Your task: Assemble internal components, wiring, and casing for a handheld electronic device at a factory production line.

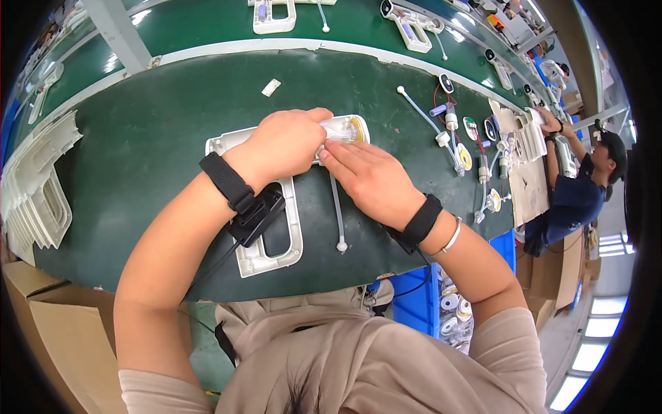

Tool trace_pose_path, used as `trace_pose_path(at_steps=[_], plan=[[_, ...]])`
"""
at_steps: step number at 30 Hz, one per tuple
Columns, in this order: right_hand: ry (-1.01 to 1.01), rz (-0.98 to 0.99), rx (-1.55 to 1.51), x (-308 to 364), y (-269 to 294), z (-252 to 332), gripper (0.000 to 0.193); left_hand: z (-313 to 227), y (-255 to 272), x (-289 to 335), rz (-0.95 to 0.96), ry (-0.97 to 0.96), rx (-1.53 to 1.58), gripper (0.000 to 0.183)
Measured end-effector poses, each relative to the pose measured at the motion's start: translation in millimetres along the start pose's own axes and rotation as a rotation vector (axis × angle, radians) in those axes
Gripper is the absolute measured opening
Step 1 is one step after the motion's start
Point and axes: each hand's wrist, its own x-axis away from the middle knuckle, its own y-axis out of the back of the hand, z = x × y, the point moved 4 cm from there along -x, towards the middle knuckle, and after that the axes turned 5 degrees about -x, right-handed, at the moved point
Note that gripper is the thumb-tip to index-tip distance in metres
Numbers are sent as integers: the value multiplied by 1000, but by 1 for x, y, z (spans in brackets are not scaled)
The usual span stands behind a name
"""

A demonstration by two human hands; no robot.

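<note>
A white plastic housing half with a looped handle [295,231] lies on the green table in front of me, its hollow side up. At its head end sits a clear pump-like part with a yellow ring [356,129]. My left hand [289,143] is closed over the middle of the housing, its fingertips by the clear part. My right hand [376,181] comes from the right, its fingers together at the housing's near edge, touching the same spot. What either hand pinches is hidden. A thin translucent tube [338,219] with a white ball end hangs from the housing toward me.
Nested white housing halves [43,186] stand at the left. Wired pump assemblies with tubes [455,134] lie at the right. A small white piece [271,87] is farther back. Beyond a pale rail, a green conveyor [207,31] carries part-filled housings. Another person [576,179] works at the far right.
</note>
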Motion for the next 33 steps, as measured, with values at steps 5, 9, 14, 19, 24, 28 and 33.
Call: trace_pose_path(at_steps=[5, 9, 14, 19, 24, 28, 33], plan=[[-93, 91, -134, 1, 5, -8, 31, -9, 63, 25, -310, -156, 78, 18], [-127, -85, -298, -17, 27, -8, 31, 17, 80, 84, -338, 140, 228, 24], [-41, -90, -356, -58, -6, -14, 30, 14, 44, 93, -133, 182, -91, 30], [-175, -90, -564, -51, -17, -25, 31, 17, 31, 82, -55, 248, -155, 30], [-370, -164, -825, -46, -27, -32, 29, 22, 30, 75, -175, 300, -54, 30], [-395, -206, -843, -46, -30, -37, 28, 27, 32, 68, -36, 403, 51, 27], [-473, -146, -897, -47, -34, -39, 26, 36, 29, 72, -55, 267, 137, 22]])
